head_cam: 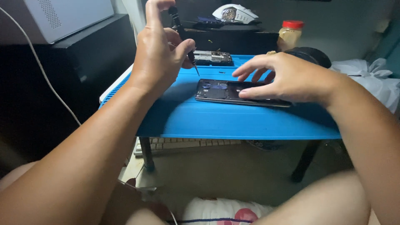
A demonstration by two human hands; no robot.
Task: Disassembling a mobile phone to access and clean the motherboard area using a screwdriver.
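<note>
Two bare hands over one small blue worktop [233,121]. Left hand [156,54]: grip clenched on one thin black screwdriver [183,35], held upright-tilted, tip pointing down just above the mat, clear of the phone. Right hand [287,77]: grip released, fingers spread, thumb and fingertips resting on the far end of one opened phone [221,91].

One opened phone: lying flat near mat centre, back cover off, dark internals exposed, small blue part at left end, metal frame edge catching light; right half hidden beneath right hand.

One second dismantled device [212,57]: at mat's back edge, details too small to make out.
One jar [289,35], red lid, behind worktop.
One white computer mouse [235,13] on dark shelf, rear.
One keyboard [187,144], mostly hidden under worktop.
One white cable [41,66], left, cut off at frame edge.
</note>
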